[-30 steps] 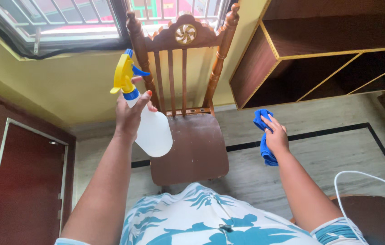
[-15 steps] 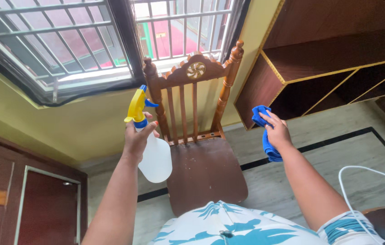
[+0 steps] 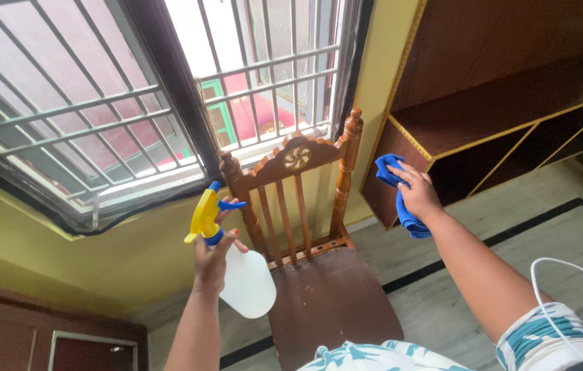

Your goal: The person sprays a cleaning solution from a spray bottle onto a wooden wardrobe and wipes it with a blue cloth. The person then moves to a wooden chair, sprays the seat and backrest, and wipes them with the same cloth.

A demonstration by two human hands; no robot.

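My left hand [image 3: 212,255] grips the neck of a white spray bottle [image 3: 245,283] with a yellow and blue trigger head, held up just left of a wooden chair [image 3: 319,288]. The bottle's nozzle points toward the chair's carved backrest [image 3: 296,159]. My right hand [image 3: 418,196] holds a bunched blue cloth [image 3: 393,180] in the air to the right of the backrest's post, apart from the chair. The brown seat is bare and scuffed.
A barred window [image 3: 168,89] fills the yellow wall behind the chair. A brown wooden shelf unit [image 3: 497,117] stands at the right. A white cable [image 3: 552,275] loops near my right arm. Tiled floor with a dark border line lies below.
The view has tilted up toward the window. Both hands have risen with it: the spray bottle and the cloth sit higher, beside the backrest.
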